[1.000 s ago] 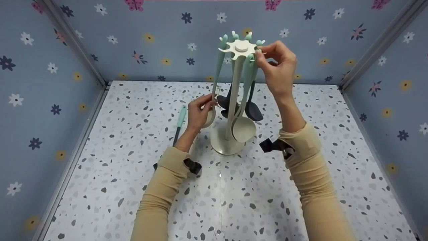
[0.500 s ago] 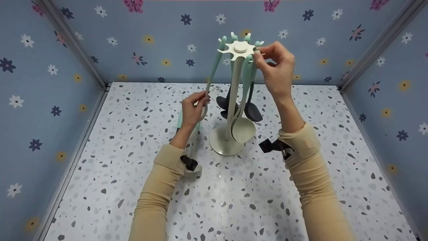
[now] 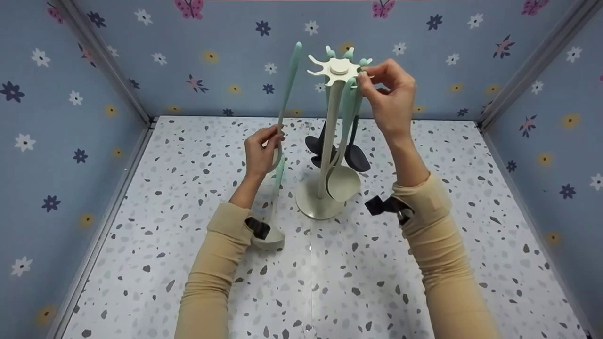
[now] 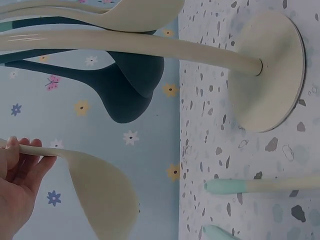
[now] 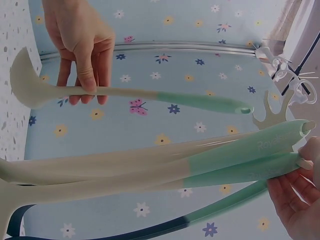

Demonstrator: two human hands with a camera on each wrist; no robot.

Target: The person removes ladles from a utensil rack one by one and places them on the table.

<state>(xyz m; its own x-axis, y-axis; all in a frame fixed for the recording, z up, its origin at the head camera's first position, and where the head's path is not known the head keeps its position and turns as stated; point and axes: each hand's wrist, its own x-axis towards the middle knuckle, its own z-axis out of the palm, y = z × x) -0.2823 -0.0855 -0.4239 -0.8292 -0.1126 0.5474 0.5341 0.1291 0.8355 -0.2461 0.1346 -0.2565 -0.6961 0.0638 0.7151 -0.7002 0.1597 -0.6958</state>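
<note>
I get the head view bright and evenly lit, if slightly soft; both wrist views reach me duller and greyer. Pale glare streaks the stand's pole (left wrist view), and the right wrist lens bows the metal rail.

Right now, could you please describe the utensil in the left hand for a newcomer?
Find the cream stand, then the left hand beside it. It holds the mint-handled cream utensil, the only one clear of stand and tabletop.
</note>
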